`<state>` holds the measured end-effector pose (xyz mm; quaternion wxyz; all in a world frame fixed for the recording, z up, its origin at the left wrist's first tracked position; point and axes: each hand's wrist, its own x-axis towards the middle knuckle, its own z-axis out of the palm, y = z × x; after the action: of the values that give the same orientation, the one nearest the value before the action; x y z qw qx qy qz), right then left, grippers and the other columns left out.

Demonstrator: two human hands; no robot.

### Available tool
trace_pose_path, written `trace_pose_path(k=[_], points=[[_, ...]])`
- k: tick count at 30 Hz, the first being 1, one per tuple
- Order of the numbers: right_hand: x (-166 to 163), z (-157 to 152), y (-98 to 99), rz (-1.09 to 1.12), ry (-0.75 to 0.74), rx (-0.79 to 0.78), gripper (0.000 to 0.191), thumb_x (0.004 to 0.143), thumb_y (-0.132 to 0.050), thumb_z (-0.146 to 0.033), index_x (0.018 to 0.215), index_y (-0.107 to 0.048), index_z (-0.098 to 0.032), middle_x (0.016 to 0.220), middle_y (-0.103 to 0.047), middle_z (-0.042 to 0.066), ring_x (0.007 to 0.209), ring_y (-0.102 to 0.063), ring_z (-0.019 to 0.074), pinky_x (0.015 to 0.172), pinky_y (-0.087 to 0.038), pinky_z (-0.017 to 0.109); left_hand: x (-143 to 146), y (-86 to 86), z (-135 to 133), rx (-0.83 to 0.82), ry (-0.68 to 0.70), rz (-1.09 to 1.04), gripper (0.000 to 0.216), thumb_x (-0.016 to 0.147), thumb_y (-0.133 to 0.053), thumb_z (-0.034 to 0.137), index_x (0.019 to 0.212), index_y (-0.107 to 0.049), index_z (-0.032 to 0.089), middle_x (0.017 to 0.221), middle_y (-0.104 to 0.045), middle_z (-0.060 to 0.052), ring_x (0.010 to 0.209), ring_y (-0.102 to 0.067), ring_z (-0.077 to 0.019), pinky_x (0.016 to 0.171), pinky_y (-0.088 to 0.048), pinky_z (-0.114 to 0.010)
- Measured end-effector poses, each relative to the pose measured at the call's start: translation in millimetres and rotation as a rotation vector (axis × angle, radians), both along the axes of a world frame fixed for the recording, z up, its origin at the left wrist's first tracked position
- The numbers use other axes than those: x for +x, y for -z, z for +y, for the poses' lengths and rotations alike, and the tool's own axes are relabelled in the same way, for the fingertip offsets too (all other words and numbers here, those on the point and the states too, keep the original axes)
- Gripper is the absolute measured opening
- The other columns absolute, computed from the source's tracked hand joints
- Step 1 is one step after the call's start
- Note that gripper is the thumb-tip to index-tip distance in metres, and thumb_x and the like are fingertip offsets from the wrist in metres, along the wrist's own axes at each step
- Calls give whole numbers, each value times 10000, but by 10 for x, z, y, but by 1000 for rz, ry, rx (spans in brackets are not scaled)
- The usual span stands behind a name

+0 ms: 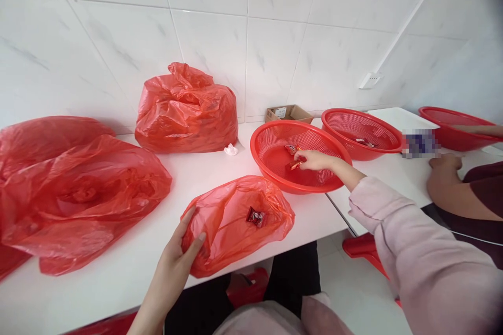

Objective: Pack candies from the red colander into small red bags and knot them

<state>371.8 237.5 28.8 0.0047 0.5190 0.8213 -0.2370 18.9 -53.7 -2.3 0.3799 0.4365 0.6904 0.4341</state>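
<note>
My left hand [181, 251] grips the near edge of a small red plastic bag [236, 220] lying on the white table [137, 267]. One red wrapped candy [256, 216] shows through the bag. My right hand [314, 159] reaches into a red plastic basket [271, 136] and is closed on a red wrapped candy [295, 165]. Another wrapped candy [293, 149] lies in the basket just beyond my fingers.
Two big red bags [70, 188] [186, 110] sit at the left and back. A cardboard box [286, 113], a second red basket [359, 133] and a third [451, 128] stand at the right. Another person's arm [451, 188] rests on the adjoining table. A small white scrap [231, 149] lies mid-table.
</note>
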Motion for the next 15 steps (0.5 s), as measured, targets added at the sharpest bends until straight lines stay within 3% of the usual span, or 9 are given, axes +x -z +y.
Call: trace_pose_path(k=[4,7,9,11,13,15], points=[[-116,-192,-297,190,0,-14,306,798,-563,-242,1101,-587,-208,1171,-637,81,885,-631,194,648,-487,269,-17,-3,14,10,-24,22,740,858,-551,517,1498,-363,196,713,-645,5,749,-645,-201,882,-490,-386],[-414,-580,-551,383,-78,-14,337,847,-521,-287,1180,-542,-243,1195,-641,50,989,-626,184,710,-513,271,-41,13,44,35,-59,15,706,838,-590,497,1470,-423,229,986,-699,-56,975,-655,-232,982,-462,-394],[-701,-923,-625,542,-205,-43,335,835,-553,-269,1168,-561,-233,1126,-661,43,971,-634,187,757,-522,302,-38,20,69,67,-76,-13,704,825,-615,478,1463,-437,239,1131,-681,-80,1025,-650,-244,975,-478,-382],[-1004,-1248,-575,491,-342,-54,327,806,-572,-224,1132,-594,-252,1052,-665,19,882,-643,178,774,-531,330,-15,16,89,79,-71,-47,727,817,-629,471,1474,-420,239,1193,-665,-93,996,-662,-242,943,-504,-374],[-1256,-1474,-429,453,-374,-42,387,761,-591,-168,1122,-626,-302,1090,-643,14,972,-624,210,868,-518,379,11,3,92,81,-64,-62,743,819,-631,469,1485,-401,232,1228,-653,-101,1005,-660,-244,945,-506,-375],[-1406,-1566,-273,447,-348,-33,520,761,-571,-135,1233,-589,-353,1200,-605,22,1104,-587,245,956,-488,419,17,-8,76,104,-69,-45,744,827,-628,468,1488,-396,218,1259,-640,-115,1061,-643,-258,980,-486,-384]])
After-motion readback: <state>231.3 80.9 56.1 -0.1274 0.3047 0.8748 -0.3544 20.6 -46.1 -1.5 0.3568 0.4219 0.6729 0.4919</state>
